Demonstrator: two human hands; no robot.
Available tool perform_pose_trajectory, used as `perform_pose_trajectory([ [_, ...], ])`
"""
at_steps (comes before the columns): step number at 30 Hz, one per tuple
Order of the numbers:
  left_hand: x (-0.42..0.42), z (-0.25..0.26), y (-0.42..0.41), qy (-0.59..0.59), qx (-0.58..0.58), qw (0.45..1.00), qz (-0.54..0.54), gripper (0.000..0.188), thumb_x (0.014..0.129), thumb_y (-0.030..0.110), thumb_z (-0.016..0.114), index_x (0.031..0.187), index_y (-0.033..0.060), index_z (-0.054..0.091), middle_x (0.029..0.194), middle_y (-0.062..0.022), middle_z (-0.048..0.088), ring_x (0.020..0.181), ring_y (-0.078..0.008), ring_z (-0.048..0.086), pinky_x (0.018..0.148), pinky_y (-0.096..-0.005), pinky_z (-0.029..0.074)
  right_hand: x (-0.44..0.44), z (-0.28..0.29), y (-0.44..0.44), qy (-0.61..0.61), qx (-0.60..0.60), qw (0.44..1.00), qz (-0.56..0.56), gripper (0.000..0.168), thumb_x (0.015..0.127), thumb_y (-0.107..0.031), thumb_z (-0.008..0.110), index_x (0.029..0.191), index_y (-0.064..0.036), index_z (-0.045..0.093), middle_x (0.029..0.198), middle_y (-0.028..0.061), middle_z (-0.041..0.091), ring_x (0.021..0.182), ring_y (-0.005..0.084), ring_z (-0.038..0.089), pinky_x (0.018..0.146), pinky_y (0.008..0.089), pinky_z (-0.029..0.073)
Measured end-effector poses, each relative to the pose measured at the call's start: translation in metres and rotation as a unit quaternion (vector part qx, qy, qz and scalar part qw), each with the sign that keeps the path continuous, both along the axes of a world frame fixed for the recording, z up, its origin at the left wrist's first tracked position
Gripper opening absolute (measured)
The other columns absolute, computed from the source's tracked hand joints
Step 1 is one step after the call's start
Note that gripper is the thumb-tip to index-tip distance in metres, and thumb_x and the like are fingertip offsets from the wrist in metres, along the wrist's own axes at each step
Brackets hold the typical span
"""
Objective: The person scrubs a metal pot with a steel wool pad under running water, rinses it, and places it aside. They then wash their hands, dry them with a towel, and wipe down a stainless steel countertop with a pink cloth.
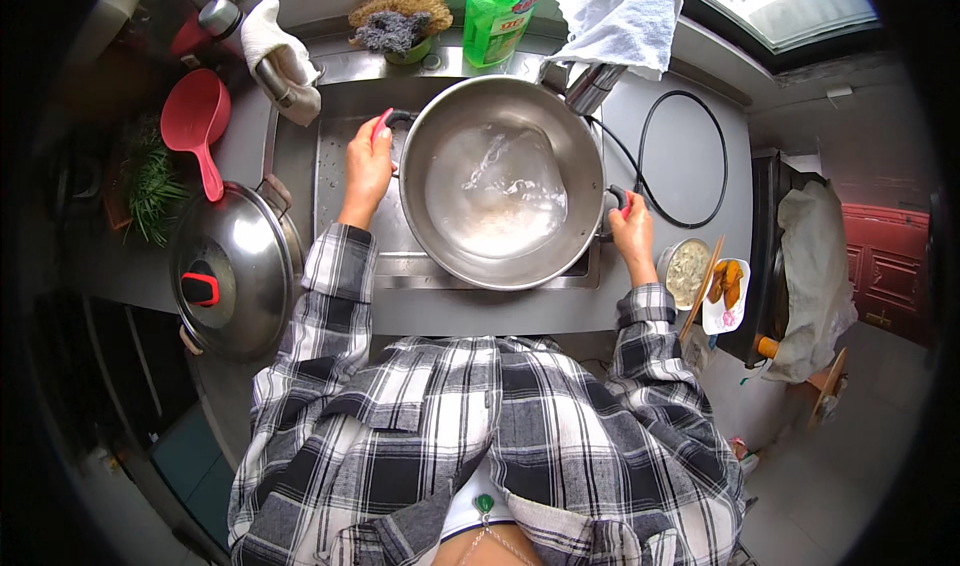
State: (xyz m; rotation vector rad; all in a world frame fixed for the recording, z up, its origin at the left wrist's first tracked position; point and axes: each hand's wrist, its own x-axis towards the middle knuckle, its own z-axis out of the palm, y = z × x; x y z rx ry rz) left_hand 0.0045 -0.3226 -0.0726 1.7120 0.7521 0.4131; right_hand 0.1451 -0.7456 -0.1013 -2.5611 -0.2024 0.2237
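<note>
A wide stainless steel pot (424, 213) hangs between my hands over the steel sink (360, 191). Clear water (502, 198) ripples inside it. My left hand (367, 167) grips the pot's left side handle, which is black and red. On the other side, my right hand (634, 230) is closed around the matching right handle. A chrome faucet (592, 90), draped with a white cloth (626, 22), reaches to the pot's upper right rim. The sink floor directly below the pot is hidden by it.
Left of the sink are a lidded pan (247, 266), a red ladle (196, 112) and green stalks (154, 187). Behind stand a green soap bottle (495, 22) and scrubbers (401, 18). At right lie a black cable (726, 161), a bowl of food (686, 270), chopsticks (703, 287) and a small dish (731, 318).
</note>
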Motion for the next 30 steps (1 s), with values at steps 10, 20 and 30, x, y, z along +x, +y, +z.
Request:
perform_pose_trajectory([
  [10, -0.046, 0.069, 0.024, -0.032, 0.014, 0.997, 0.072, 0.031, 0.101, 0.019, 0.050, 0.125, 0.0007, 0.061, 0.073, 0.0013, 0.054, 0.054, -0.0052, 0.049, 0.048, -0.0236, 0.046, 0.004, 0.075, 0.037, 0.025, 0.115, 0.992, 0.036, 0.038, 0.078, -0.013, 0.068, 0.113, 0.000, 0.062, 0.082, 0.0098, 0.066, 0.072, 0.0184, 0.061, 0.069, 0.0321, 0.051],
  [20, -0.079, 0.010, 0.018, 0.029, 0.010, 0.998, 0.052, 0.037, 0.100, 0.016, 0.045, 0.134, 0.0068, 0.056, 0.074, -0.0056, 0.065, 0.053, -0.0095, 0.055, 0.048, -0.0285, 0.047, 0.009, 0.189, 0.062, 0.146, 0.333, 0.931, 0.023, 0.050, 0.082, -0.004, 0.065, 0.130, 0.003, 0.054, 0.086, 0.0009, 0.063, 0.067, 0.0059, 0.056, 0.060, 0.0188, 0.045],
  [30, -0.080, -0.007, 0.007, 0.129, -0.325, 0.937, 0.018, 0.039, 0.102, 0.024, 0.042, 0.139, 0.0154, 0.052, 0.062, -0.0006, 0.047, 0.039, -0.0101, 0.039, 0.031, -0.0271, 0.036, 0.034, 0.268, 0.108, 0.253, 0.375, 0.887, 0.093, 0.043, 0.095, -0.020, 0.058, 0.130, 0.005, 0.054, 0.083, 0.0024, 0.057, 0.073, 0.0106, 0.056, 0.063, 0.0206, 0.044],
])
